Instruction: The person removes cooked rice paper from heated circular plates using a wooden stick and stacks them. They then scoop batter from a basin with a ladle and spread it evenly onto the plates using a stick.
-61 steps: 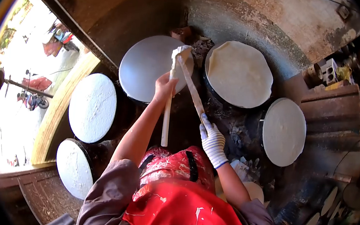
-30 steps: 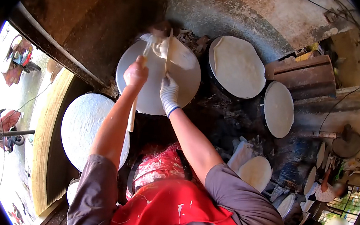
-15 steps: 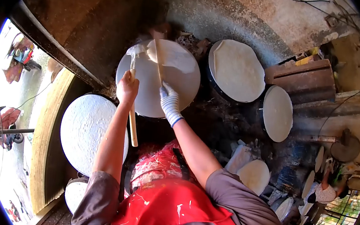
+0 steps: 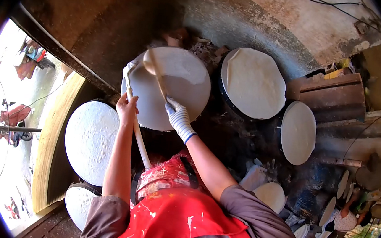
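Bare, my left hand [image 4: 127, 108] grips a long pale stick [image 4: 139, 138], whose batter-coated head reaches the left edge of the round griddle [image 4: 163, 112] in front of me. My right hand [image 4: 179, 118], in a striped glove, is closed on a thin wooden tool [image 4: 159, 80] held over the same griddle. A patch of wet white batter [image 4: 188, 68] lies on the griddle's far part. To the right, a second round griddle carries a pale sheet [image 4: 254, 84] with a folded left edge.
A white-coated round [image 4: 91, 141] lies at the left, with a smaller one [image 4: 79, 205] below it. Another pale round [image 4: 298, 133] is at the right, near brown boards [image 4: 337, 98]. Another person [image 4: 345, 221] is at the far lower right. Rubble lies behind the griddles.
Both hands moved from the raised stick to the left griddle, where a batter patch now shows. Lately the stick shifted left and the thin tool's tip swung left.
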A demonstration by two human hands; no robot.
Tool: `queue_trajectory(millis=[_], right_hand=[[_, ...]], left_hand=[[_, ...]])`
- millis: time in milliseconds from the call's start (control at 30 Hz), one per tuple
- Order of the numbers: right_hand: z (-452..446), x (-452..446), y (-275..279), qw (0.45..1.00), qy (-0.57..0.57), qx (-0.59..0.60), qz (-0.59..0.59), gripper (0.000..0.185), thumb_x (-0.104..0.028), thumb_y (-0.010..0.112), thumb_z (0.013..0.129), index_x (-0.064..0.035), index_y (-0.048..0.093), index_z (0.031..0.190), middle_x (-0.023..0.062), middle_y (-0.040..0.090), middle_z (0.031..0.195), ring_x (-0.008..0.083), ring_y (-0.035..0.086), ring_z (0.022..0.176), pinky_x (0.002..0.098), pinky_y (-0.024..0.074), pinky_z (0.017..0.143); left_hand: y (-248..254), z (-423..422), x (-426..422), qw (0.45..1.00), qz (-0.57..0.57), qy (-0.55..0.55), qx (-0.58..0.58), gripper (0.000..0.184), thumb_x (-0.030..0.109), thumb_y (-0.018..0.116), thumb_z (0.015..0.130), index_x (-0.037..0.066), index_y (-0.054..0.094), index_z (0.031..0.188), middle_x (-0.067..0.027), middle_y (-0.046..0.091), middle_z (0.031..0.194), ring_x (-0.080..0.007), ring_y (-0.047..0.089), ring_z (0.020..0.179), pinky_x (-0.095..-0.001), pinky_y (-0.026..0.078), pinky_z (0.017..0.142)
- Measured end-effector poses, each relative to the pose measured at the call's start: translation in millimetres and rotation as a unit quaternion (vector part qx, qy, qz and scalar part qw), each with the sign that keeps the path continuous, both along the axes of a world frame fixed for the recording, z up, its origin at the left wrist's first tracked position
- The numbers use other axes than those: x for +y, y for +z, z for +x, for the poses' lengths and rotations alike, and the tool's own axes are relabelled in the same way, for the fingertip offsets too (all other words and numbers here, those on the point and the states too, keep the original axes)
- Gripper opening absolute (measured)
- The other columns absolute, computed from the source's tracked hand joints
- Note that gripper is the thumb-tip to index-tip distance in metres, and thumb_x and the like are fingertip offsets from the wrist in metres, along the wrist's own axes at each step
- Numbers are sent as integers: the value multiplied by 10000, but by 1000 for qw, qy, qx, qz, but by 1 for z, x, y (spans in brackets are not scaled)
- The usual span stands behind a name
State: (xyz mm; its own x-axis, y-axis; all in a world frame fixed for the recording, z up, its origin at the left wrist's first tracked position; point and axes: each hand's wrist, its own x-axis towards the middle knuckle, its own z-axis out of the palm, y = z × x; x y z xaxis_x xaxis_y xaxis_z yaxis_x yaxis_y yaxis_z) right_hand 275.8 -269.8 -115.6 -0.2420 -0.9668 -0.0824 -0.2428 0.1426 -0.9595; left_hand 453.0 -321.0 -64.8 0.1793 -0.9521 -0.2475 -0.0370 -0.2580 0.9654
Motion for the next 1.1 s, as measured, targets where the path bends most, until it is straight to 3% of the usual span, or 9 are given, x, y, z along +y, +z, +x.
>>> queue_trajectory(millis=[100, 167, 300, 400, 567, 667, 900, 1067, 1100], right_hand=[[-41, 9, 18, 990, -21, 121, -71, 291, -155, 521, 843, -41, 542, 1111, 151, 571, 1082, 230, 573, 953, 292, 417, 855], [-86, 6, 5, 994, -105, -11, -39, 287, -147, 492, 862, -4, 534, 1108, 145, 581, 1078, 177, 557, 955, 258, 406, 861], [-87, -7, 3, 996, 2, -86, -16, 270, -82, 527, 836, 1, 551, 1092, 109, 587, 1064, 158, 540, 951, 251, 404, 864], [-63, -11, -2, 977, 56, -166, 120, 268, -71, 559, 816, 2, 565, 1073, 89, 597, 1046, 138, 542, 948, 238, 401, 871], [-91, -7, 10, 985, 160, -62, 6, 281, -103, 569, 818, -8, 563, 1082, 102, 593, 1060, 152, 544, 966, 255, 408, 869], [-132, -38, 2, 989, 44, -132, 52, 279, -113, 538, 838, -9, 554, 1096, 105, 585, 1071, 151, 536, 978, 254, 405, 868], [-103, -39, 19, 942, 227, -146, 198, 255, -67, 578, 804, -22, 587, 1054, 74, 611, 1017, 135, 552, 928, 243, 416, 848], [-140, -44, 8, 956, 293, -20, 22, 277, -83, 582, 803, -3, 570, 1069, 108, 587, 1070, 163, 538, 988, 262, 381, 906], [-165, -91, 15, 982, 171, -69, 33, 265, -98, 571, 817, -27, 575, 1073, 110, 585, 1083, 167, 537, 992, 271, 393, 898]], left_hand=[[7, -2, 8, 999, 24, 20, -6, 201, 95, 564, 758, -11, 563, 929, 1, 460, 570, -69, 406, 387, -210, 340, 367], [13, -6, 17, 997, 33, 50, 49, 152, 101, 554, 777, 4, 561, 893, 16, 430, 560, -62, 393, 401, -201, 333, 371], [17, -14, 27, 994, 47, 70, 68, 117, 117, 544, 797, 15, 554, 853, 20, 421, 571, -51, 378, 415, -190, 324, 377], [13, -17, 32, 993, 50, 80, 71, 137, 140, 539, 812, 13, 553, 861, 24, 419, 575, -48, 369, 419, -186, 316, 376], [12, -19, 39, 986, 58, 111, 110, 177, 198, 548, 835, 26, 558, 876, 35, 402, 563, -46, 349, 409, -188, 294, 366], [7, -15, 47, 974, 74, 152, 152, 200, 246, 549, 844, 48, 565, 872, 44, 391, 543, -48, 344, 400, -185, 284, 359], [14, -19, 60, 961, 83, 183, 188, 214, 268, 558, 837, 61, 569, 892, 34, 405, 535, -57, 360, 381, -189, 284, 334], [10, -14, 72, 953, 101, 217, 186, 221, 284, 557, 837, 87, 571, 935, 21, 411, 539, -72, 353, 349, -206, 286, 319], [11, -15, 77, 952, 100, 223, 186, 221, 284, 557, 837, 87, 571, 935, 21, 411, 539, -72, 353, 349, -206, 286, 319]])
